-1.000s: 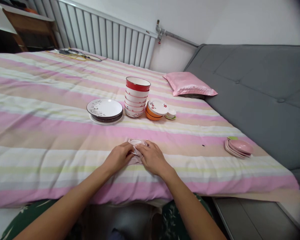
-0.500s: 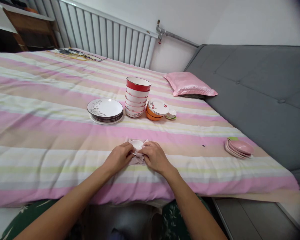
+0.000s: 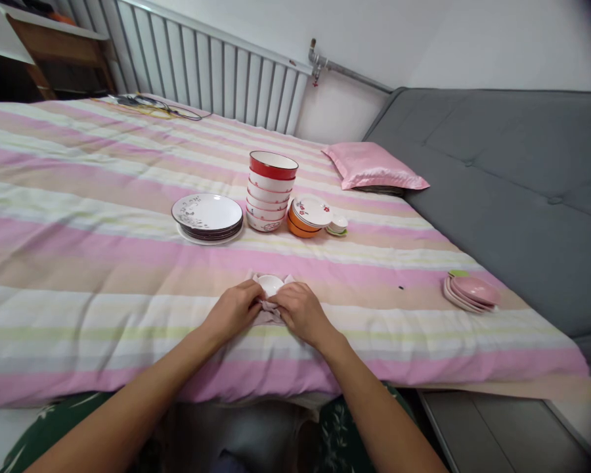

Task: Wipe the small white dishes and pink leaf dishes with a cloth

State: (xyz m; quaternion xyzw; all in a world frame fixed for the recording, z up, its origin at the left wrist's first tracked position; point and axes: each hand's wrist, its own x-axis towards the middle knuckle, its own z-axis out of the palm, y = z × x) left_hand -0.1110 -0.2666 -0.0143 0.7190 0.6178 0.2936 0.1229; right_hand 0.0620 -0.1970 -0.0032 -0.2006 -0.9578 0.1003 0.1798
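Note:
A small white bowl (image 3: 270, 284) sits on a crumpled pale pink cloth (image 3: 268, 317) near the bed's front edge. My left hand (image 3: 232, 309) pinches the bowl's near left rim, its fingertips partly hidden by the hand. From the other side my right hand (image 3: 303, 312) is closed on the bowl's right rim, with folds of cloth bunched under the fingers. Both sets of fingertips almost meet at the near side of the bowl.
Beyond the hands stand stacked plates (image 3: 207, 213), a tall stack of red-and-white bowls (image 3: 268, 190), orange bowls topped by floral dishes (image 3: 308, 217) and small white dishes (image 3: 338, 225). Pink dishes (image 3: 473, 292) lie right. A pink pillow (image 3: 374, 165) and cables (image 3: 157, 107) are farther back.
My right hand has shifted slightly left and inward along the bowl's near rim. The left hand stays nearly in place, and the stacks have not moved.

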